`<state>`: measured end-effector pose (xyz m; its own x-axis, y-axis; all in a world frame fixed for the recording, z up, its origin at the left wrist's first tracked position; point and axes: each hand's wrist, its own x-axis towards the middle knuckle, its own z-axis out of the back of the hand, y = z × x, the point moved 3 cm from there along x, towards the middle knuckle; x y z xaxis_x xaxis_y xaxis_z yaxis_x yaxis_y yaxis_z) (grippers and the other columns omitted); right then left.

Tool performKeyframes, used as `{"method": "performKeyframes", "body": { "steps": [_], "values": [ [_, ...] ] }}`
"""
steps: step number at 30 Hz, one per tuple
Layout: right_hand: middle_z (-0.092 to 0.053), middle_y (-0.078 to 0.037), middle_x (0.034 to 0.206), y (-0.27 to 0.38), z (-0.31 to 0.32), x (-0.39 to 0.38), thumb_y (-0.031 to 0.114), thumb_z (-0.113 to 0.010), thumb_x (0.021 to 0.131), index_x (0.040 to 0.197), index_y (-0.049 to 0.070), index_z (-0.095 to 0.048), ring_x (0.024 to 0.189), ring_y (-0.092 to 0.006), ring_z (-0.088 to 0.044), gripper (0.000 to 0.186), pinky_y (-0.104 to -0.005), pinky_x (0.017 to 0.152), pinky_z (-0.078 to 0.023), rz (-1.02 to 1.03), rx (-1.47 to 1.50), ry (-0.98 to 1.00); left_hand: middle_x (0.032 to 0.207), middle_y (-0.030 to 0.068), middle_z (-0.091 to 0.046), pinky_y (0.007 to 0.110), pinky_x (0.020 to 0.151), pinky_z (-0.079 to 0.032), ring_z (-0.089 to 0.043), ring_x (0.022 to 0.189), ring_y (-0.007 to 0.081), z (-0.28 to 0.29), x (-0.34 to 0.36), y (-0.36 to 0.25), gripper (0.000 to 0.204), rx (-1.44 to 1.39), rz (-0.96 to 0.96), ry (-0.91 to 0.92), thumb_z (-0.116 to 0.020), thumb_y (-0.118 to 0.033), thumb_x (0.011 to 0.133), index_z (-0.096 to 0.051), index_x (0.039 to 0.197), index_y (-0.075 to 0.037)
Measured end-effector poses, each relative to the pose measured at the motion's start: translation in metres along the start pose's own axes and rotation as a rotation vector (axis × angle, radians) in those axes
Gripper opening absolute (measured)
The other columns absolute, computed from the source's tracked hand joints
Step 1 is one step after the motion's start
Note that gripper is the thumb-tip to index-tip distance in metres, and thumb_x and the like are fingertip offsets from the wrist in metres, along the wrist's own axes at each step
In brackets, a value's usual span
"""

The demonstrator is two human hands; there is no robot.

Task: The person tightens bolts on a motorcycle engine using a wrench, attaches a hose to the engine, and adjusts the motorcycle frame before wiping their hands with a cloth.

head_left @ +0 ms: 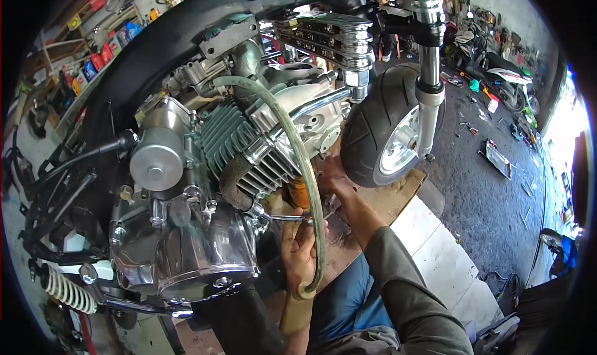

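Note:
Low at the engine's side, my left hand (300, 246) is closed with its fingers at the end of a chrome socket wrench (285, 217). The tool's other end meets the engine (208, 249) near the lower end of a dark curved pipe (234, 184). My right hand (334, 173) reaches in below the cylinder head (305, 109), beside the front tyre (373, 128); its fingers are hidden. Between my hands and the finned cylinder shows an orange part (300, 193). A pale, cloudy hose (301, 149) arches down in front, passing partly across the left hand's fingers.
A black frame tube (149, 50) curves over the engine, and a chrome fork leg (429, 100) stands to the right. Cardboard (398, 196) lies below the wheel. Loose tools and a metal tray (495, 159) lie on the dark floor, with a parked scooter (504, 72) beyond.

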<state>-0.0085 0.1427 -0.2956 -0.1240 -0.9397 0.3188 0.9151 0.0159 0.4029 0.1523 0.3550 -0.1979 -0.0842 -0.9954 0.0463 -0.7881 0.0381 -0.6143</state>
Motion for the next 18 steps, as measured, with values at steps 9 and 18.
{"method": "performKeyframes", "body": {
  "steps": [9, 18],
  "values": [
    [-0.057, -0.019, 0.09, -0.064, -0.051, 0.015, 0.02, -0.047, 0.089, 0.101, 0.001, -0.053, 0.088, -0.0347, -0.056, 0.023, -0.0452, 0.076, -0.043, 0.232, 0.396, -0.539, 0.117, 0.014, -0.059, 0.031, 0.085, -0.053, -0.062, 0.097, 0.021, -0.003, -0.005, 0.007, 0.04, -0.011, 0.046, -0.06, -0.05, 0.002, 0.091, -0.045, 0.129, -0.008],
    [-0.062, -0.019, 0.088, 0.009, 0.005, -0.013, 0.017, -0.054, 0.081, 0.099, 0.006, -0.059, 0.08, -0.0367, -0.06, 0.022, -0.0468, 0.071, -0.045, -0.02, 0.262, -0.332, 0.112, 0.0168, -0.059, 0.032, 0.085, -0.054, -0.063, 0.096, 0.023, -0.012, 0.006, 0.008, 0.033, -0.162, 0.053, 0.016, -0.051, 0.0, 0.092, -0.047, 0.124, -0.003]
  ]
}}
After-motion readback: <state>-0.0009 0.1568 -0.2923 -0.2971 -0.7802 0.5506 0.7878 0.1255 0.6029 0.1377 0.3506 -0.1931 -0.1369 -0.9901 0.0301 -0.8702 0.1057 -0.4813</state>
